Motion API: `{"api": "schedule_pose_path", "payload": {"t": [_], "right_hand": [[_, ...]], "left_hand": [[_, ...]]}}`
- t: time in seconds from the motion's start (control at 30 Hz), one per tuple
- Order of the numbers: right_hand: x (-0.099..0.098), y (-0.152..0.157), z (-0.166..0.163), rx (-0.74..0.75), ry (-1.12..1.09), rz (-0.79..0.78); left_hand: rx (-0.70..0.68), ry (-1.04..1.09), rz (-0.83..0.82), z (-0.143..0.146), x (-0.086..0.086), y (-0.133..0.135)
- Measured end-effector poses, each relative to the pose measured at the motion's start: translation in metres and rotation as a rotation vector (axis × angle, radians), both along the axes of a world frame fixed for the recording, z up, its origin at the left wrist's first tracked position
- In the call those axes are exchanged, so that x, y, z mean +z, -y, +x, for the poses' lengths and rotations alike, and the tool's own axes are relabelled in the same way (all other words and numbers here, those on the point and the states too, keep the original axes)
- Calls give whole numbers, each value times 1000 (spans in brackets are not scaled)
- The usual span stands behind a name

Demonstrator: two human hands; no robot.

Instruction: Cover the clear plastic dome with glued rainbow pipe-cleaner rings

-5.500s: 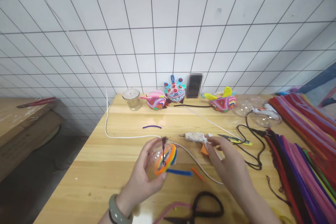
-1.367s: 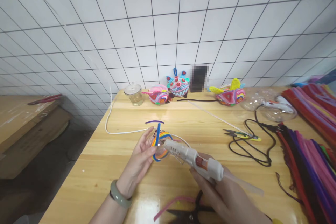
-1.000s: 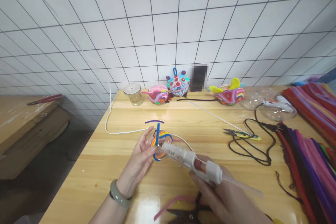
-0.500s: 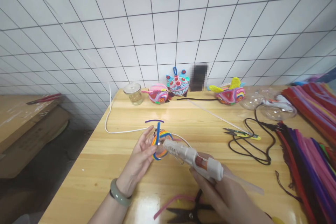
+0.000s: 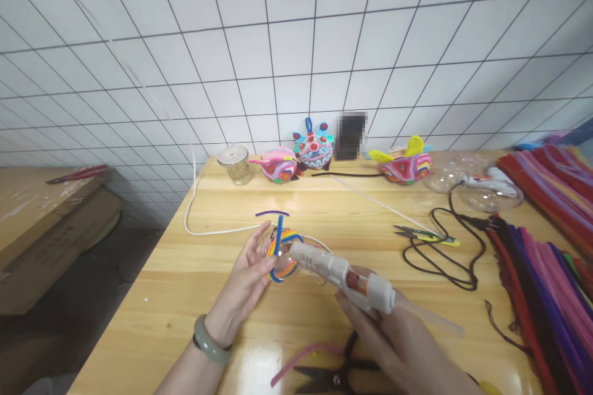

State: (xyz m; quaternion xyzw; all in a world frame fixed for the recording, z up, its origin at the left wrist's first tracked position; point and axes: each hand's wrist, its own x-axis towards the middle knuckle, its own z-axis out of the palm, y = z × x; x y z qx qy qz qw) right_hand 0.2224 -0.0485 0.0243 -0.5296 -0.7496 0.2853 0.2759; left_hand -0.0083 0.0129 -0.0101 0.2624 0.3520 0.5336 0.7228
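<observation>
So 1 lidded glass cup (image 5: 235, 163) is sitting at the back of the wooden table (image 5: 162, 284), and some pale yellowish liquid (image 5: 239, 176) is showing inside it. At least 2 clear balls (image 5: 493, 200) are lying over on the right. The ball in hand (image 5: 283, 263), clear with orange, yellow and blue strips (image 5: 280, 236) on it, is sitting in the left hand (image 5: 243, 281) above the table: the fingers (image 5: 258, 236) are curving loosely around it, thumb bent in. The right hand (image 5: 393, 330) is wrapping around 1 white glue gun (image 5: 327, 265), which is hiding some of the grip. Its tip is pointing at the ball; can't tell if it's touching. Counting the rest: 3 colorful figures (image 5: 314, 151) are sitting near the wall, 1 pair of black scissors (image 5: 336, 378) is lying up front, and 1 yellow cutting tool (image 5: 438, 239) is resting by the black cord (image 5: 476, 223).
</observation>
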Motion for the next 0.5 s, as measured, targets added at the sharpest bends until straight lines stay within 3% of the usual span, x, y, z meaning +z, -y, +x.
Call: {"api": "schedule_pose_path", "payload": {"t": [0.23, 0.33, 0.5], "right_hand": [[1, 4, -4, -114, -245, -70], [-1, 3, -6, -230, -391, -176], [-6, -18, 5, -296, -584, -366]], "left_hand": [[21, 10, -1, 0, 0, -1], [25, 39, 0, 0, 0, -1], [18, 55, -7, 0, 1, -1]]}}
